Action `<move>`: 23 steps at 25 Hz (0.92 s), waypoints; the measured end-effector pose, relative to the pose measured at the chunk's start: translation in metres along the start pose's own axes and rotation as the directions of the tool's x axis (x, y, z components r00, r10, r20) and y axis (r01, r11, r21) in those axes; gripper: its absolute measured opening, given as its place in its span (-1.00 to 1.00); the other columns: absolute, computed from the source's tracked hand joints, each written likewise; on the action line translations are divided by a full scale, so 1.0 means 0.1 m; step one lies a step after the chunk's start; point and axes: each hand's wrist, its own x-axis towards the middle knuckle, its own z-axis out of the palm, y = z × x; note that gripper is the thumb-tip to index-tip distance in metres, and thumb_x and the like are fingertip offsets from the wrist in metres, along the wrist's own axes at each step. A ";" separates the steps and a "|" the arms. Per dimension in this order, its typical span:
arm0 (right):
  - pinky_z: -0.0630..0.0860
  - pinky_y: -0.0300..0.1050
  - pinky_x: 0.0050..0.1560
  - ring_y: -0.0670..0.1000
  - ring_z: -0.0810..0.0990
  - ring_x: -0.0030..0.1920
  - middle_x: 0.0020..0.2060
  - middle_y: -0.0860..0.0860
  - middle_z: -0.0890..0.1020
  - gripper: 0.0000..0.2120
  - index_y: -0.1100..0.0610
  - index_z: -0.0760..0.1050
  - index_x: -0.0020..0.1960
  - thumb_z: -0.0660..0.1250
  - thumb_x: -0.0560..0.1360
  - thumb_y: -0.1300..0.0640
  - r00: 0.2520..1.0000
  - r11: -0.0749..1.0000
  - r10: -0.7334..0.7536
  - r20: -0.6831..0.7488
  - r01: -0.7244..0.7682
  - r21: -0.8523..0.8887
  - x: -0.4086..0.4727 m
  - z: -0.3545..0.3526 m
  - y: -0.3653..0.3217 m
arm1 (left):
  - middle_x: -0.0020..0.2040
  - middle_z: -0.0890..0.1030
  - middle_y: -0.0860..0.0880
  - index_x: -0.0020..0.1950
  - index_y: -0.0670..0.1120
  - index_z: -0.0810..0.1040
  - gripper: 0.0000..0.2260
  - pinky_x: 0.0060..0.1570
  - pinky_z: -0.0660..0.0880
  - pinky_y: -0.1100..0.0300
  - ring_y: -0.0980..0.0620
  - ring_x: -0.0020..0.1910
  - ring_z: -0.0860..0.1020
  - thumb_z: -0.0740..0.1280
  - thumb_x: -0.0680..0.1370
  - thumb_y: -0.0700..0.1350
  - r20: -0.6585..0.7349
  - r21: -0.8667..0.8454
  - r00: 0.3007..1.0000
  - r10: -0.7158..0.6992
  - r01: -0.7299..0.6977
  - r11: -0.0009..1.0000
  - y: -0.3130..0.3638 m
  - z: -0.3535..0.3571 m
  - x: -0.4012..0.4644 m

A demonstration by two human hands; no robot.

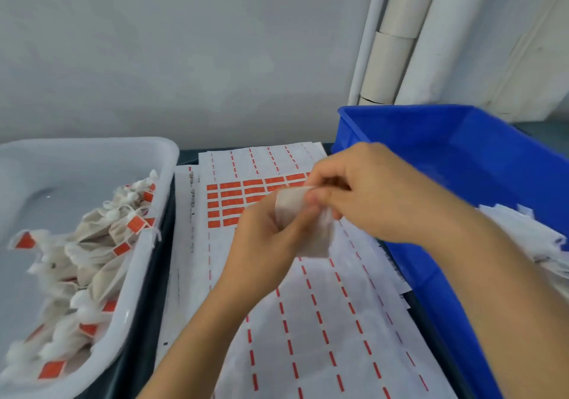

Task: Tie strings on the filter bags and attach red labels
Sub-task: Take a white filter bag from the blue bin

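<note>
Our left hand [261,229] grips the filter bag [303,229] from below, fingers curled; our right hand [366,189] pinches its top edge above the label sheet [234,198].

Evenly and softly lit, bright without harsh shadows; only faint soft shade under the forearms on the label sheets [323,321]. Mild sheen on the floor of the white tub [147,158], one small specular spot there. Slightly soft throughout, with motion smear on the left hand [264,238], the right hand [369,192] and the filter bag [303,223] between them. Wide-angle bending of straight lines toward the edges, plain in the blue crate [462,140] and the pipes [397,35]
</note>
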 end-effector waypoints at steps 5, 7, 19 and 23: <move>0.39 -0.43 -0.28 -0.36 0.60 -0.22 -0.34 -0.26 0.64 -0.93 -0.12 0.67 -0.14 0.51 0.51 -0.06 0.992 0.976 0.122 -0.033 -0.114 0.184 0.07 0.81 0.07 | -0.10 0.72 0.02 0.00 0.01 0.66 -0.82 -0.06 0.66 -0.05 -0.05 -0.09 0.68 0.32 0.67 0.04 -0.032 0.053 0.984 -0.177 0.179 0.982 -0.41 -0.36 -0.34; 0.40 -0.42 -0.26 -0.38 0.59 -0.20 -0.35 -0.26 0.63 -0.93 -0.11 0.68 -0.13 0.50 0.50 -0.06 0.988 0.972 0.155 -0.018 -0.149 0.181 0.08 1.01 0.11 | -0.06 0.74 -0.04 -0.01 -0.07 0.62 -0.82 -0.01 0.68 -0.04 -0.08 -0.04 0.71 0.31 0.70 -0.02 0.001 -0.019 0.978 -0.210 0.210 0.978 -0.52 -0.44 -0.41; 0.53 -0.35 -0.11 -0.15 0.60 -0.13 -0.12 -0.05 0.70 -0.83 0.10 0.56 -0.17 0.43 0.56 0.28 0.867 0.999 0.030 -0.498 -0.034 0.000 0.17 0.96 0.25 | -0.22 0.59 -0.03 0.09 0.07 0.63 -0.77 0.05 0.64 0.15 0.01 -0.25 0.59 0.23 0.70 0.13 0.236 0.097 0.827 -0.510 0.502 0.859 -0.52 -0.39 -0.31; 0.42 -0.57 -0.13 -0.28 0.57 -0.16 -0.13 -0.16 0.64 -0.91 0.04 0.62 -0.11 0.44 0.56 0.16 0.860 0.991 0.094 -0.501 -0.032 0.130 0.19 0.98 0.26 | -0.05 0.68 -0.10 0.02 -0.03 0.63 -0.69 0.20 0.63 -0.05 -0.15 -0.04 0.66 0.30 0.64 0.19 0.177 -0.082 0.820 -0.545 0.564 0.822 -0.50 -0.48 -0.35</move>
